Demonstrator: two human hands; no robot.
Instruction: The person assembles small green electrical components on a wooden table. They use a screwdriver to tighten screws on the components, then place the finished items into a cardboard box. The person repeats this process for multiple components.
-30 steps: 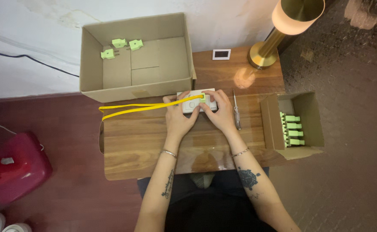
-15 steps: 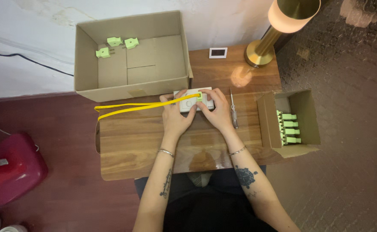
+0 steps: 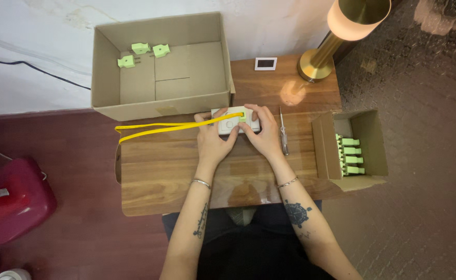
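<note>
Wooden planks of the table [image 3: 160,176] are filling the middle of my view, with a dark red floor on one side and a patterned carpet on the other. I am looking down at both hands meeting over a white socket block [image 3: 235,120] that is lying flat near the far edge of the table, just in front of the large cardboard box [image 3: 108,67]. My left hand [image 3: 213,141] is pressing down on the block's near side, fingers curled narrowly around its left end to steady it. My right hand [image 3: 261,134] is resting over the block's right end, fingertips pinching a small green plug [image 3: 243,115] seated at the block's top; a yellow cord [image 3: 160,128] is trailing from there to the left across the wood.

I judge that I am pushing a plug into the block or working it free; I cannot tell which. Either way, the next move is calling for a firm hold on the block and a straight push or pull on the plug.

Both forearms are reaching forward, wrists low, converging on the block. Three loose green plugs [image 3: 140,49] are lying in the big box; more plugs [image 3: 350,155] are sitting in rows in the small box [image 3: 373,135] on the right. A screwdriver [image 3: 284,134] is lying just beside my right hand.
</note>
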